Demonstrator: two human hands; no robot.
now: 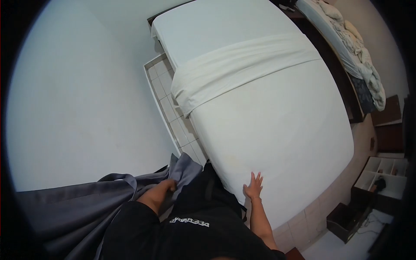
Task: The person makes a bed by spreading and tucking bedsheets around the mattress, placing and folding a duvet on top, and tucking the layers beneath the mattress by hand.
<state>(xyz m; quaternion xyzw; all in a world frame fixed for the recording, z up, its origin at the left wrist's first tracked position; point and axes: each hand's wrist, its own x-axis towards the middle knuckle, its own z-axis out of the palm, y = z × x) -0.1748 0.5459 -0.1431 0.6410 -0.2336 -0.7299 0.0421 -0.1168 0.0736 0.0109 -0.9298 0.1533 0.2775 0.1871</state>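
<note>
My right hand rests on the near end of the bed's white fitted sheet, its fingers spread. My left hand is at the edge of a grey curtain, its fingers curled in on the bunched cloth; part of the grip is hidden. Across the middle of the bed lies a folded white top sheet, its left end hanging over the mattress side. The curtain's tieback loop shows above my left forearm.
On the right, a second bed carries a rumpled blanket. A dark wooden bed frame runs between the beds. At lower right stand a compartmented shelf unit and a dark box. A tiled floor strip borders the left wall.
</note>
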